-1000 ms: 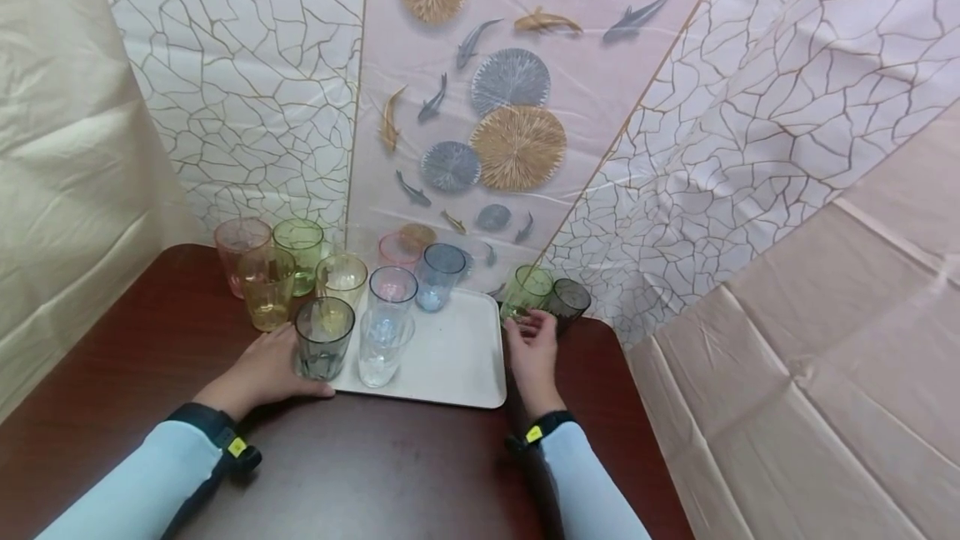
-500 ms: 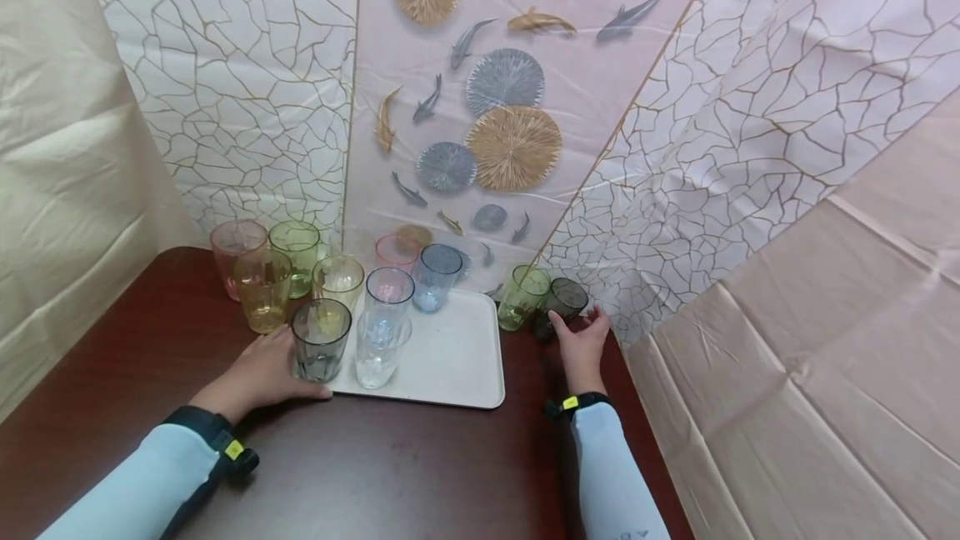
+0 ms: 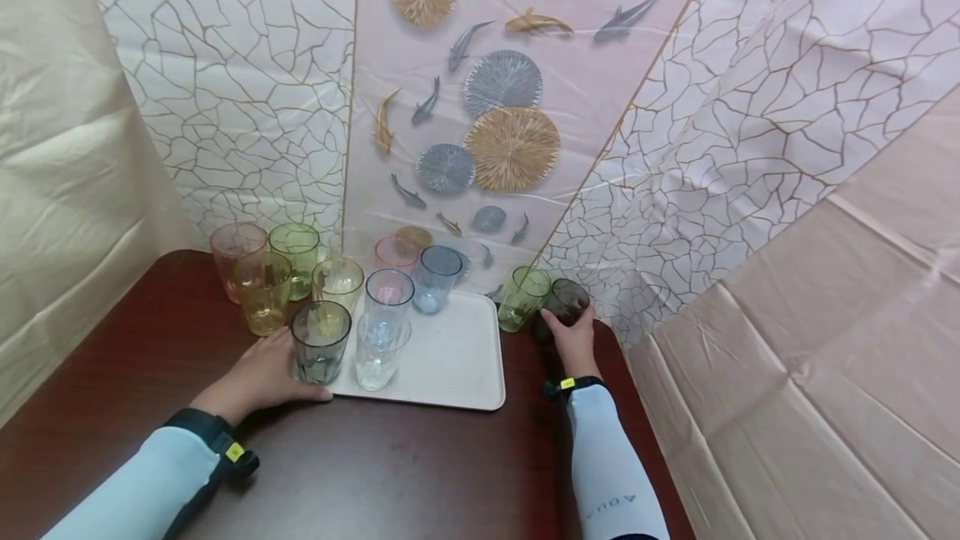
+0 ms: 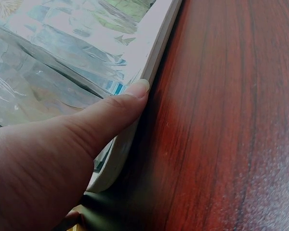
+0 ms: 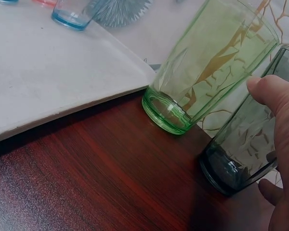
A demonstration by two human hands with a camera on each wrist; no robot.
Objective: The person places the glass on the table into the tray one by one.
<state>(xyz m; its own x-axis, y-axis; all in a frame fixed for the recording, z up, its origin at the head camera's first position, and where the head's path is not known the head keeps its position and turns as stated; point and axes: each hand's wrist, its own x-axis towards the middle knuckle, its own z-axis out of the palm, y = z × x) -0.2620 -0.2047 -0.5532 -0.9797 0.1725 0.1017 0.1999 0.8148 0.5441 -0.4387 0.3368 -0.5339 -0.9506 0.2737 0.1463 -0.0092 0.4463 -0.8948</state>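
Observation:
My left hand (image 3: 258,373) holds the front left corner of the white tray (image 3: 465,365); its thumb (image 4: 111,108) lies on the rim in the left wrist view, and its other fingers are mostly hidden. Right beside that hand stands a clear grey glass (image 3: 321,352) on the tray. On the table right of the tray, my right hand (image 3: 576,344) grips a dark grey glass (image 5: 245,144), thumb on its near side in the right wrist view. The glass stands upright. A green glass (image 5: 207,67) stands just left of it, apart from my fingers.
Yellow (image 3: 337,277), pink-rimmed (image 3: 393,252), blue (image 3: 435,282) and clear glasses (image 3: 375,365) crowd the tray's left half. Left of the tray, pink (image 3: 236,244), green (image 3: 300,252) and amber glasses (image 3: 262,298) stand on the table (image 3: 405,473). A patterned cloth (image 3: 480,215) hangs behind.
My right hand has moved from the green glass rightward to the dark grey glass and closed its fingers about it. My left hand stays at the tray corner.

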